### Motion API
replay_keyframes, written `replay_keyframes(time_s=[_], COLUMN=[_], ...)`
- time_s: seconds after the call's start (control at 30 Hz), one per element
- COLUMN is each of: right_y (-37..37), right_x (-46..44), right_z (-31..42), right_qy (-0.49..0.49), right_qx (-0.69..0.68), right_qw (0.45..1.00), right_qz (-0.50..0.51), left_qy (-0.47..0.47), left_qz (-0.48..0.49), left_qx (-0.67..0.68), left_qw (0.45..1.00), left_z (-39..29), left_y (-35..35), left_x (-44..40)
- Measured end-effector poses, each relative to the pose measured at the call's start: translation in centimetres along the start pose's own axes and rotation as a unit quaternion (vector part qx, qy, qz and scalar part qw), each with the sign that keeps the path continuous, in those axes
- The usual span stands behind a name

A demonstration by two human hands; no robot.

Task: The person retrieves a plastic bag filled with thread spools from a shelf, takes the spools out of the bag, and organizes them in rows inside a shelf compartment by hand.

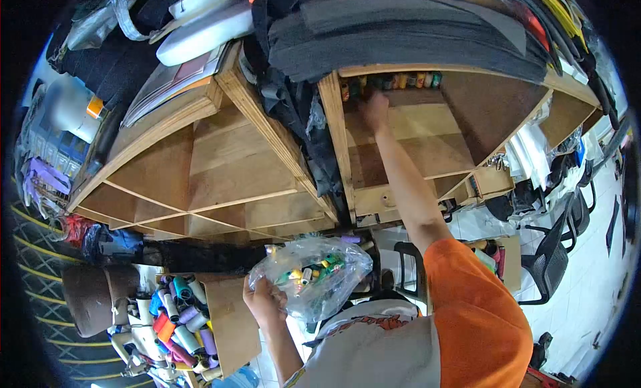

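Note:
My left hand (266,302) is closed on the edge of a clear plastic bag (354,264). Inside the bag lie several small thread spools (306,276), yellow, green and white. My right arm stretches into a wooden shelf compartment (420,131), where my right hand (375,109) is at the back left. Its fingers look curled beside a row of small thread spools (402,81) in orange, green and dark colours. Shade hides the fingertips, so what they hold cannot be made out.
A second wooden shelf unit (247,167) stands at left. Below it, a cardboard box (230,321) sits by many large thread cones (180,314). Dark folded fabric (407,37) lies on top of the right shelf. Office chairs (551,261) stand at right.

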State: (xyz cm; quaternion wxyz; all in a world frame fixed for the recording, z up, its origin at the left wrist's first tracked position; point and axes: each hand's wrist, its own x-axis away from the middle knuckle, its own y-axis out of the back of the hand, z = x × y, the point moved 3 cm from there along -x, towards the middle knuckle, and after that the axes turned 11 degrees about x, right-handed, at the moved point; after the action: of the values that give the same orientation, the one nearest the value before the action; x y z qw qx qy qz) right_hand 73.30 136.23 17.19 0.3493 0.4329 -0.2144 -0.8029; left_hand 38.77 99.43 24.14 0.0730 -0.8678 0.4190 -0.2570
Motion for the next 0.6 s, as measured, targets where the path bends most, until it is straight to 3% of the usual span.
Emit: replay_keyframes(time_s=[0.1, 0.17, 0.2, 0.27, 0.33, 0.4, 0.47, 0.53, 0.6], right_y=[3.3, 4.6, 6.2, 11.5, 15.3, 18.9, 21.5, 19.8, 15.5], right_x=[0.6, 1.2, 2.1, 4.1, 6.6, 11.4, 15.8, 22.2, 28.2], right_z=[0.8, -0.5, 0.0, 2.4, 2.6, 5.1, 9.7, 13.5, 14.1], right_qy=[-0.041, -0.123, -0.145, -0.189, -0.067, 0.105, 0.184, 0.193, 0.287], right_qx=[0.067, -0.18, -0.308, -0.543, -0.667, -0.697, -0.499, -0.417, -0.37], right_qw=[0.996, 0.975, 0.937, 0.803, 0.617, 0.449, 0.502, 0.451, 0.568], right_qz=[0.043, 0.042, 0.074, 0.159, 0.413, 0.55, 0.682, 0.765, 0.677], left_qy=[0.001, -0.01, -0.016, -0.018, -0.011, -0.005, 0.0, 0.011, 0.012], left_qz=[0.016, 0.018, 0.014, 0.037, 0.039, 0.044, 0.063, 0.086, 0.098], left_qx=[0.013, 0.002, -0.005, 0.01, 0.018, 0.016, 0.026, 0.04, 0.017], left_qw=[1.0, 1.0, 1.0, 0.999, 0.999, 0.999, 0.998, 0.995, 0.995], left_z=[-0.2, -0.4, -0.6, -0.2, -0.9, -1.2, -1.3, -1.2, -1.2], left_y=[0.5, 0.0, 0.0, 0.6, -0.2, -0.4, -0.7, -0.8, -1.2], left_x=[-0.2, -0.2, -0.1, -0.7, 0.1, 0.6, 0.7, 1.2, 1.9])
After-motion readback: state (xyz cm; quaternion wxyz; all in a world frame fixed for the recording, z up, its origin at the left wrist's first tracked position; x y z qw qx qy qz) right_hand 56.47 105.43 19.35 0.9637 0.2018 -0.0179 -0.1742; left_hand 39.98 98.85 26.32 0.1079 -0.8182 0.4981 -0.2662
